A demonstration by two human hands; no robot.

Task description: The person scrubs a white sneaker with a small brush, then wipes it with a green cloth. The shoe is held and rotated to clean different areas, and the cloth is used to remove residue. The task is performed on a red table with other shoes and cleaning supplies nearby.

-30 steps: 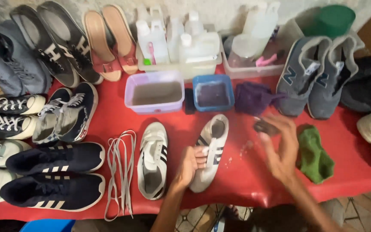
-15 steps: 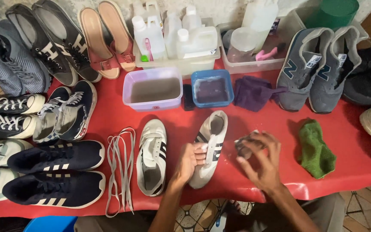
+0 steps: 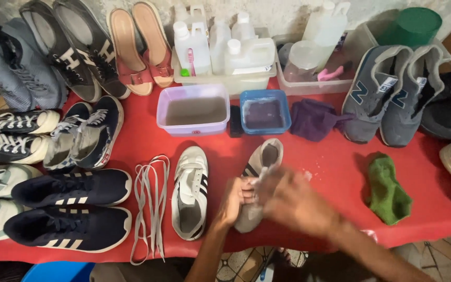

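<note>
My left hand (image 3: pixel 232 201) grips the side of a white sneaker with dark stripes (image 3: pixel 265 156) that lies on the red table (image 3: pixel 335 172). My right hand (image 3: pixel 289 201) is blurred with motion and lies over the toe half of that sneaker. The dark pad it carried does not show under the blur. The matching white sneaker (image 3: pixel 190 190) rests just to the left. A pair of loose grey laces (image 3: pixel 151 209) lies beside it.
A purple tub (image 3: pixel 193 110) and a blue tub (image 3: pixel 264 111) of murky water stand behind the sneaker, with a purple cloth (image 3: pixel 313 119) to their right. A green cloth (image 3: pixel 387 189) lies at the right. Several other shoes line the left, back and right; bottles (image 3: pixel 225 47) stand in trays.
My right hand has swung left from the bare table with the dark pad and now covers the front of the white sneaker. The left hand keeps its hold.
</note>
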